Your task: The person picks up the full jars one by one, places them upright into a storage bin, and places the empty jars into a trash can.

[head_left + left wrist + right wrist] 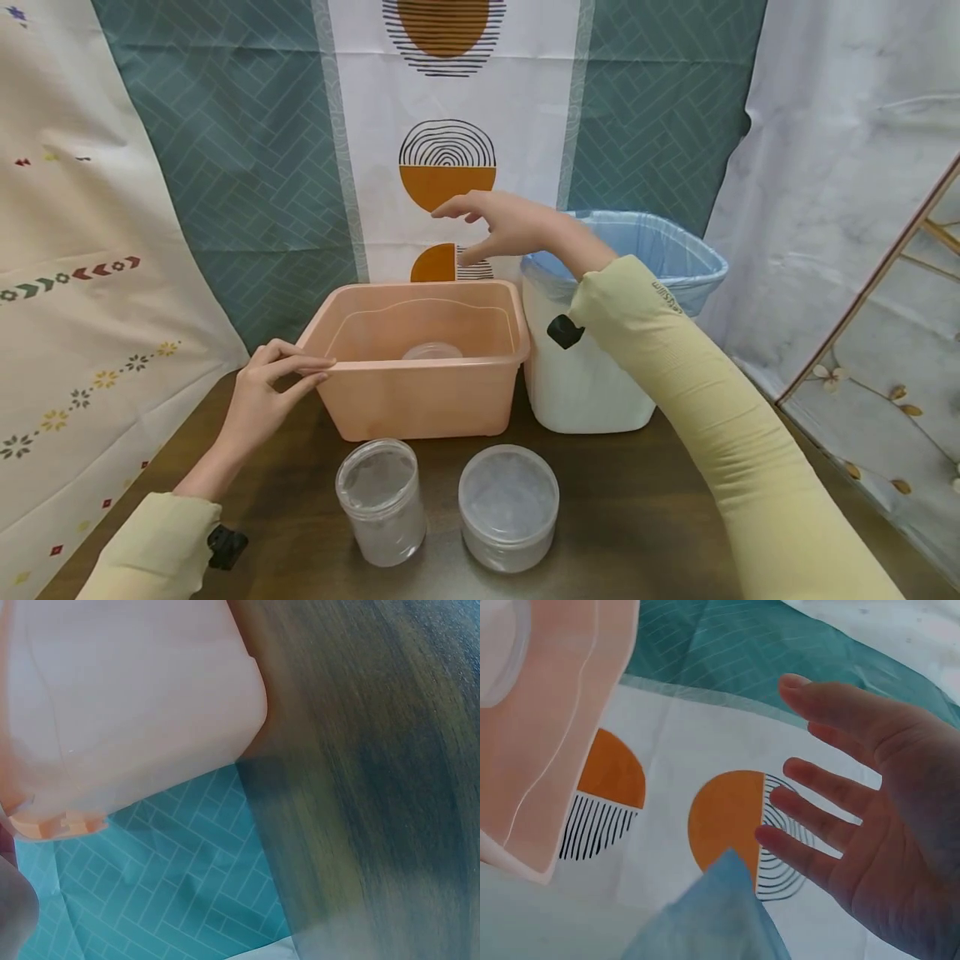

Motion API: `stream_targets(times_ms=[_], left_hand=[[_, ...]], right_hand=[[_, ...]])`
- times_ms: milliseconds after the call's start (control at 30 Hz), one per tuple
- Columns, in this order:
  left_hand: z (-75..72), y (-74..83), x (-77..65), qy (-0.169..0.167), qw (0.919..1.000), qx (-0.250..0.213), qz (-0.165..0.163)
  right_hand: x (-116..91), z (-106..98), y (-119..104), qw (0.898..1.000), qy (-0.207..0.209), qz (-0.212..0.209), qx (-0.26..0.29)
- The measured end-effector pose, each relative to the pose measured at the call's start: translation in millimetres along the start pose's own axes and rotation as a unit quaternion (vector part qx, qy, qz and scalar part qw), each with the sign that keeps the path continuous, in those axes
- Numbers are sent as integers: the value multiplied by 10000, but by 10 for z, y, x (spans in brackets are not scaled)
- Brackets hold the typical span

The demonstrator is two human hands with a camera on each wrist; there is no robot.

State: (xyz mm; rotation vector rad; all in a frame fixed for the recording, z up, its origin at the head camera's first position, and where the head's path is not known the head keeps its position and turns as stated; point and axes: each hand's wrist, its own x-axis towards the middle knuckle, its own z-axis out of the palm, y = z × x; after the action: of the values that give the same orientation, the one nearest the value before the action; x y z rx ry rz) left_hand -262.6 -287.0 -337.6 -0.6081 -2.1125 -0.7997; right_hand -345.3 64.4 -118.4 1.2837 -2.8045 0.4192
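A peach-coloured plastic tub stands at the middle of the table, with a round clear lidded container inside it. My left hand holds the tub's front left corner, fingers over the rim and thumb below. Raised above the tub's right side, my right hand has its fingers spread and nothing in them; the right wrist view shows the bare palm. On the table in front of the tub stand a tall clear jar and a wider, lower clear jar, both with lids.
A white bin with a blue bag liner over its rim stands against the tub's right side, under my right forearm. Patterned cloths hang behind and on both sides. The dark wooden table runs toward me.
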Motion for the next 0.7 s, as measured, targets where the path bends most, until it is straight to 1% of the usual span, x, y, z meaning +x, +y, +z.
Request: stream_targets(times_ms=[67, 267, 500, 700], left_hand=[[-1, -1, -7, -10, 10000, 11, -18], [-4, -3, -21, -15, 10000, 33, -57], [-5, -8, -15, -9, 10000, 40, -48], [-11, 5, -4, 7, 10000, 2, -39]], right_hand=[[-77, -11, 14, 9998, 178, -44, 112], [-302, -26, 37, 9978, 537, -129, 376], [-576, -10, 46, 9931, 1107, -299, 247], [-765, 15, 78, 9851, 1660, -452, 50]])
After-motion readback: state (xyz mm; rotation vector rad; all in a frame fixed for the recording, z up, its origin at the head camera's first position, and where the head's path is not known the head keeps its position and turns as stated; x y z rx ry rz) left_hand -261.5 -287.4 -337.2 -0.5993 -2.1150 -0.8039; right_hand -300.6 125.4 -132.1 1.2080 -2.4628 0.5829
